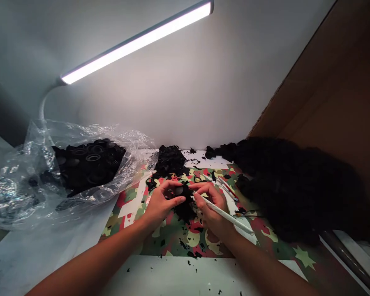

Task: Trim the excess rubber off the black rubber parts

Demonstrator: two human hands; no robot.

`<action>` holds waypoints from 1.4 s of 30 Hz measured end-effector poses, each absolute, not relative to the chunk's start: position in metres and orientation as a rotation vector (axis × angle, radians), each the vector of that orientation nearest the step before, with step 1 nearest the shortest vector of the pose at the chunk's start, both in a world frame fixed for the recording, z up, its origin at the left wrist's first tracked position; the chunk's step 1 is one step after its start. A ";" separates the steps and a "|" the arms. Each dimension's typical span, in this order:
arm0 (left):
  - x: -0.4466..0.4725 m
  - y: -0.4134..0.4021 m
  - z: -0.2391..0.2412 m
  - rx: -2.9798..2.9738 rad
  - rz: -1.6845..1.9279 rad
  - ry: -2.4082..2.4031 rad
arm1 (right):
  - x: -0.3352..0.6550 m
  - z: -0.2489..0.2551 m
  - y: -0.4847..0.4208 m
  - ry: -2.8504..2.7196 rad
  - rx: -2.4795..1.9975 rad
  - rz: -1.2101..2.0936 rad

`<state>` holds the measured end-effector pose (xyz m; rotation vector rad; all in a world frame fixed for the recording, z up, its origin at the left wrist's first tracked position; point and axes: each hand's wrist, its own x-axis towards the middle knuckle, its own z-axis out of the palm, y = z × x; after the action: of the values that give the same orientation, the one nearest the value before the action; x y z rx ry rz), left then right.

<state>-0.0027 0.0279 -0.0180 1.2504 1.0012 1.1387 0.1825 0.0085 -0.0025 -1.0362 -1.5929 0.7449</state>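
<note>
Between the thumb and fingers of my left hand (163, 200) is a small round black rubber part (179, 190). My right hand (212, 205) grips a slim white pen-like tool (231, 218). Its rear end slants down toward my forearm, while its tip points at the black part and is too small to make out. Under my fingers lies a small heap of black scraps (185, 210), partly hidden by both hands. A patterned sheet (160, 242) in red, green and cream spreads beneath, strewn with black bits.
At the left, a clear plastic bag (135, 164) holds many black round parts (92, 164). A black scrap pile (171, 160) sits behind my hands, and a large black heap (290, 185) fills the right beside cardboard (333, 82). A red-handled tool (230, 190) lies nearby. A lamp (138, 43) shines overhead.
</note>
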 end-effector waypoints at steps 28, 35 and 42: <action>0.002 0.016 -0.006 1.515 1.009 1.039 | 0.183 -0.004 0.016 -1.783 -1.019 0.752; 0.002 0.015 -0.002 1.379 1.030 1.003 | 0.181 -0.005 0.013 -1.653 -1.117 0.975; 0.000 0.014 0.005 1.677 0.998 1.051 | 0.182 -0.007 0.013 -1.625 -1.114 0.955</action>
<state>-0.0004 0.0139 0.0046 1.6771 1.0510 0.9975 0.1824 0.0132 -0.0070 -1.1145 -1.6251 0.9552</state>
